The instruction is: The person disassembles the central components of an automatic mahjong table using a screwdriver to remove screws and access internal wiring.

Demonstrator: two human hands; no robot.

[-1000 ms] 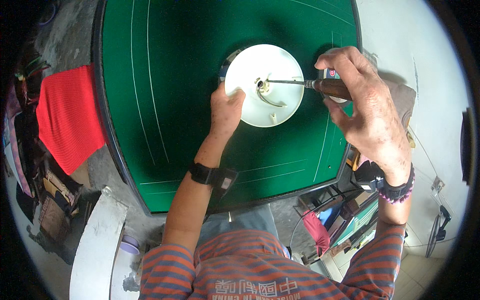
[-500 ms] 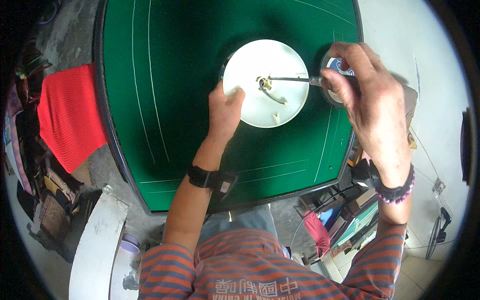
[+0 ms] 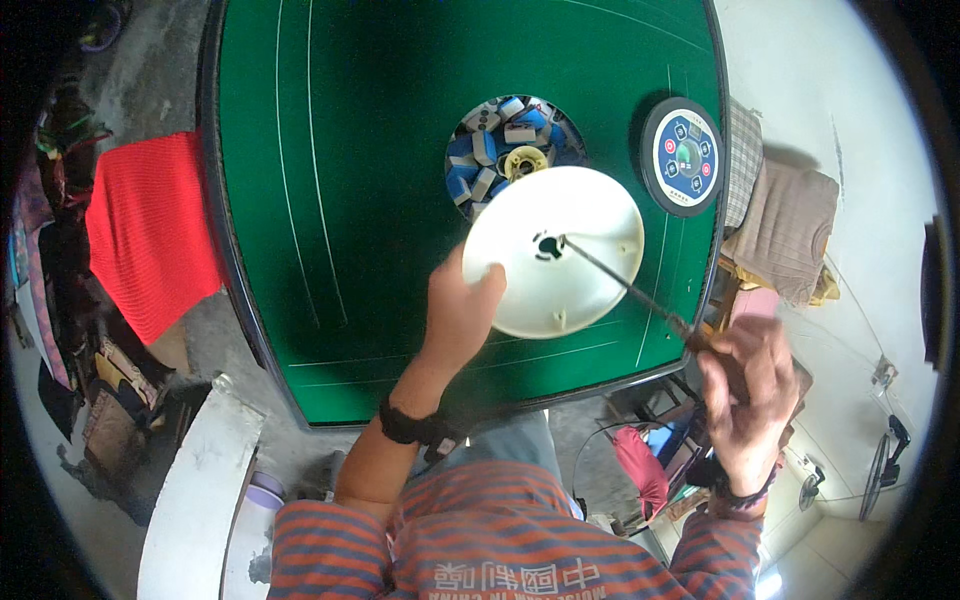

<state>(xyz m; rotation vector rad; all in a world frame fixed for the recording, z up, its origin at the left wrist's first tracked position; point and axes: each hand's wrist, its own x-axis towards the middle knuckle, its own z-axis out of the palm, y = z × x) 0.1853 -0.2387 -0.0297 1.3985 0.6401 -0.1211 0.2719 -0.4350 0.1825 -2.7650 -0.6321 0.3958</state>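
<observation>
My left hand (image 3: 460, 310) grips the left rim of a white round plastic cover (image 3: 550, 305), thumb on its inner face. The cover is tilted and held above the table, with a slotted hole at its middle. My right hand (image 3: 748, 390) is closed round the handle of a long thin screwdriver (image 3: 622, 281), whose tip reaches to the cover's middle hole. Just beyond the cover, a round opening in the table holds several blue and white mahjong tiles (image 3: 484, 148) and a cream-coloured hub (image 3: 523, 162). The cover hides the opening's near part.
Green felt covers the mahjong table (image 3: 390, 200), edged by a dark rim. A round black and blue control panel (image 3: 685, 158) lies at its right. A red cloth (image 3: 150, 235) hangs at the left edge; brown cloth (image 3: 790, 225) lies beyond the right one.
The white cover has come off the opening toward me, baring the tiles and hub. My right hand has moved back toward me with the screwdriver, uncovering the control panel.
</observation>
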